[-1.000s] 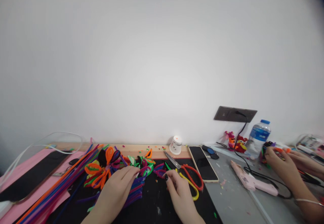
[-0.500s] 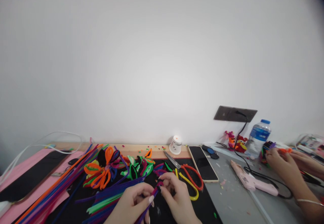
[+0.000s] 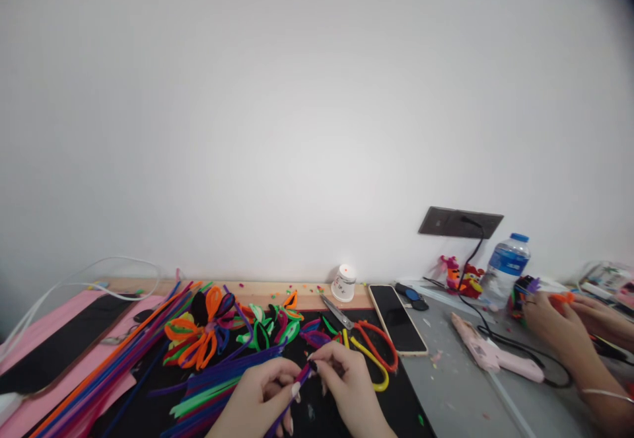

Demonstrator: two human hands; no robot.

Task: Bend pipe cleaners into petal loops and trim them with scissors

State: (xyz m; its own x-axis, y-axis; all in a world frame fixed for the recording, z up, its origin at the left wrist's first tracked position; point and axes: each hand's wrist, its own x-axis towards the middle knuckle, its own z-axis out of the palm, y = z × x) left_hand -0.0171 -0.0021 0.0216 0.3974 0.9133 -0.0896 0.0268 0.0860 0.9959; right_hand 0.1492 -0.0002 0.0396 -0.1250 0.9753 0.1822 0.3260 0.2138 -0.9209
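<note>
Head view: over our black mat (image 3: 402, 406), our left hand (image 3: 262, 395) and right hand (image 3: 347, 385) nearly meet (the scissors (image 3: 348, 322) lie just beyond); with both we pinch a purple fuzzy stem (image 3: 304, 373), slanting down into the left.

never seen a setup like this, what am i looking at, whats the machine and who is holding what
There is no machine here: these are a person's bare hands, seen from one camera worn on their head, looking forward and down. Every picture comes from that camera.

The left hand grips a fuzzy purple strand, and the right hand pinches near its upper end. Below is a black mat. Around them are a bundle of long fuzzy stems, an orange looped flower shape, scissors, a phone and a white cup.

At the right edge, another person's hands are busy beyond a pink glue gun.
</note>
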